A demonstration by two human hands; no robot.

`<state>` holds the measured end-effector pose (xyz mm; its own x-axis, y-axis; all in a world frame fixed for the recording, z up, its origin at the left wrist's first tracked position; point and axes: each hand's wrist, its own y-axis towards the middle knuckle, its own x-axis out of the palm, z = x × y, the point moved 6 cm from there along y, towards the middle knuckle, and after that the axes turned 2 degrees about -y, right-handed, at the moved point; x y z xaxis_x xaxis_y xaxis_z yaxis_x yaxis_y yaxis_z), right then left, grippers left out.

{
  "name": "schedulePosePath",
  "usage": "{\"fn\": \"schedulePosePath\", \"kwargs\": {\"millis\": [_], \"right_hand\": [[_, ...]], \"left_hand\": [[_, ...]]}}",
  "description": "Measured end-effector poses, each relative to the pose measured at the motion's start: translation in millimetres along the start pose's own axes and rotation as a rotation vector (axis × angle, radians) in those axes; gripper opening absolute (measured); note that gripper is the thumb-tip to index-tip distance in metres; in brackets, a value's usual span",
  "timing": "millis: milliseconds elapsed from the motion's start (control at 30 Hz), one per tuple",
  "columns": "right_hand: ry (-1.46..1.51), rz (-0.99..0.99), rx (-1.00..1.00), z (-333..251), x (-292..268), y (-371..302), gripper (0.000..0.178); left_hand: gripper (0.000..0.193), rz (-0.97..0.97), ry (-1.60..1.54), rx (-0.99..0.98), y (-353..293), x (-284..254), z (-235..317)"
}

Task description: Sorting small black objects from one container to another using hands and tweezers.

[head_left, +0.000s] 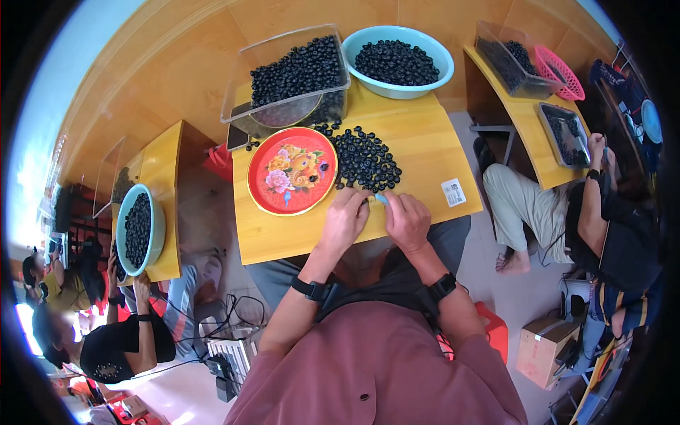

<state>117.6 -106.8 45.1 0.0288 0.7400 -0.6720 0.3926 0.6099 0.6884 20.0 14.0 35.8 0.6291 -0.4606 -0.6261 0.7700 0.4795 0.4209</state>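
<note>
My two hands meet close together over the near edge of the yellow table. My left hand (345, 217) is closed in a pinch on a small black bead-like ball (365, 201), mostly hidden by the fingers. Closed too, my right hand (408, 221) grips a small tool with a light-blue handle (382, 199); its tip is too small to make out. Just beyond the fingers lies a loose heap of shiny black balls (366, 160). Left of the heap sits a round red tray (263, 197) with a flower picture and a few black balls on it.
At the table's back stand a clear plastic bin (283, 103) and a light-blue basin (397, 91), both holding black balls. A white label (454, 193) is stuck on the table's right. People work at side tables with another basin (157, 230) and a tray (554, 145).
</note>
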Motion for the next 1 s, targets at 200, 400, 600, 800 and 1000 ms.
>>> {"fn": "schedulePosePath", "kwargs": {"millis": [200,400,600,800,1000], "right_hand": [[-0.010,-0.015,-0.009,0,0,1,0.019],[-0.028,-0.069,-0.074,-4,3,1,0.017],[0.014,-0.089,-0.119,-8,5,1,0.017],[-0.007,-0.124,-0.146,-9,7,1,0.016],[-0.003,-0.137,-0.137,-9,9,1,0.015]], "left_hand": [[0.016,0.131,-0.261,-0.215,-9,-7,-13],[0.019,0.181,-0.434,-0.505,-15,-3,-29],[0.026,0.222,-0.508,-0.473,-18,1,-32],[0.029,0.201,-0.479,-0.421,-18,1,-30],[0.029,0.182,-0.455,-0.391,-18,1,-30]]}}
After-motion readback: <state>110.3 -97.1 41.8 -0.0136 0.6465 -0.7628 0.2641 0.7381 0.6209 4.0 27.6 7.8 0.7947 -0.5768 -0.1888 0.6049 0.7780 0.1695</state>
